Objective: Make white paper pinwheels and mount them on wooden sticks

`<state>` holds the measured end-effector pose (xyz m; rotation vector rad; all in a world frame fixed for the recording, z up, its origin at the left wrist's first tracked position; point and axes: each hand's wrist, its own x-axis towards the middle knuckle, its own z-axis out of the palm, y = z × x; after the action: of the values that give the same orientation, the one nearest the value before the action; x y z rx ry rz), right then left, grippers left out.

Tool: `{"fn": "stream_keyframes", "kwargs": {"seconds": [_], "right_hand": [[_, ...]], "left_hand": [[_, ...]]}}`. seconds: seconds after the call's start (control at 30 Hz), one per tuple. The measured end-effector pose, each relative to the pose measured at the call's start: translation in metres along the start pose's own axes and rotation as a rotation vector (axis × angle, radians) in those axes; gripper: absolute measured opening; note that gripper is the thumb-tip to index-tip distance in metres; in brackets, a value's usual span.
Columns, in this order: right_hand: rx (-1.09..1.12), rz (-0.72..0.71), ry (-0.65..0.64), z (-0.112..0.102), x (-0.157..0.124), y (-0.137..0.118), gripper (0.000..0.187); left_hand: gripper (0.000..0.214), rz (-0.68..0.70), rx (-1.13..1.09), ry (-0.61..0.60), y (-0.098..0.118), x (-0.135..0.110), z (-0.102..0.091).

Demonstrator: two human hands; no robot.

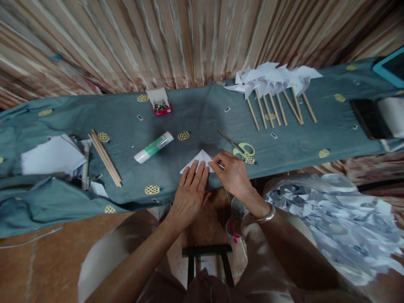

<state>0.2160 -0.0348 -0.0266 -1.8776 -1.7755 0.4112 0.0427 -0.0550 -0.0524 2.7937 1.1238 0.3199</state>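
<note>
A white sheet of paper folded into a triangle [203, 155] lies at the table's near edge, its peak pointing away from me. My left hand [193, 185] rests on it with the fingers stretched out flat. At the triangle's right corner, my right hand [232, 171] has its fingers curled and closed on the paper; the fingertips partly hide that corner. Just beyond my right hand lie scissors [240, 148] with light green handles, blades pointing away to the left. A white and green glue stick [154, 147] lies left of the paper.
Paper pinwheels on wooden sticks [273, 84] lie at the back right. A small red box of metal pins [160, 105] stands at the back. Wooden sticks [105, 159] and a paper stack [53, 158] are left. A phone [370, 119] lies right; a bag of paper scraps [334, 223] sits below.
</note>
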Motion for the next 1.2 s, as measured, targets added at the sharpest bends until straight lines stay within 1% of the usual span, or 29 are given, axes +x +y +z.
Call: {"fn": "stream_keyframes", "kwargs": {"seconds": [0.23, 0.47, 0.6, 0.77, 0.9, 1.07, 1.2], "right_hand": [[-0.035, -0.001, -0.002, 0.001, -0.001, -0.001, 0.013], [-0.049, -0.041, 0.022, 0.002, -0.003, 0.001, 0.009], [-0.034, -0.086, 0.055, 0.004, -0.006, 0.005, 0.018], [-0.097, -0.178, 0.114, 0.005, -0.014, 0.010, 0.034], [-0.149, -0.171, 0.107, 0.006, -0.020, 0.011, 0.047], [-0.151, -0.120, 0.045, 0.007, -0.026, 0.013, 0.047], [-0.149, -0.107, 0.036, 0.007, -0.029, 0.017, 0.046]], "left_hand": [[0.065, -0.001, 0.009, -0.004, 0.000, 0.001, 0.000], [0.067, 0.001, -0.011, -0.009, 0.000, 0.000, -0.001], [0.067, 0.001, -0.011, -0.011, 0.001, 0.000, -0.001], [0.071, -0.008, -0.011, -0.034, 0.002, 0.002, -0.003], [0.070, -0.011, -0.013, -0.041, 0.002, 0.003, -0.005], [0.067, -0.007, -0.009, -0.043, 0.002, 0.002, -0.006], [0.067, 0.003, 0.013, -0.025, 0.000, 0.001, -0.005]]}}
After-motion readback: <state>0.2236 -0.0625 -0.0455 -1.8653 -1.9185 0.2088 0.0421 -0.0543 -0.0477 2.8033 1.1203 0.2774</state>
